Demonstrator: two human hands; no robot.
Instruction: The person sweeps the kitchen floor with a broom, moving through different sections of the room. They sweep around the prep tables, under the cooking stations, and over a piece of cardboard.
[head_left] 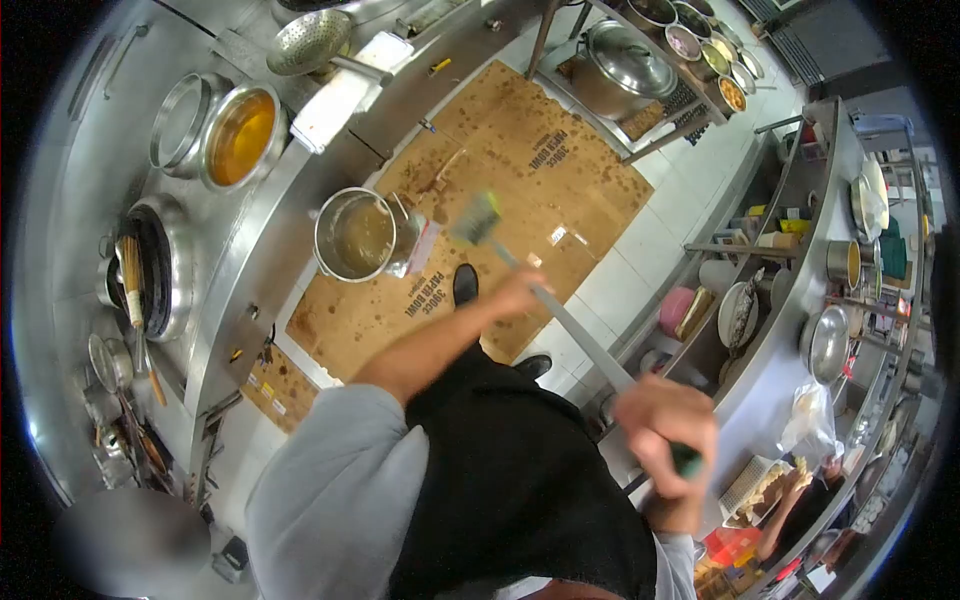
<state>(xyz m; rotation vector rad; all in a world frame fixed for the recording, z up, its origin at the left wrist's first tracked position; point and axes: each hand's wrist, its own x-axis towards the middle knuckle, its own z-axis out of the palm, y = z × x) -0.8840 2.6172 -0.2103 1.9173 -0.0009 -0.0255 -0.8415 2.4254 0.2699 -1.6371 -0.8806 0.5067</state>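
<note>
A long grey pole runs diagonally across the view, with a greenish brush head at its far end, blurred. My left hand is closed round the pole near the brush head. Closer to my body on the right, my right hand wraps round the pole's green end. The brush head hangs over the brown cardboard covering the floor. Left of it stands a metal pot with cloudy liquid, a clear bag against its side.
A steel counter on the left carries a bowl of orange liquid and a wok. At the back is a large lidded pot. Shelves line the right, where another person's arm reaches in.
</note>
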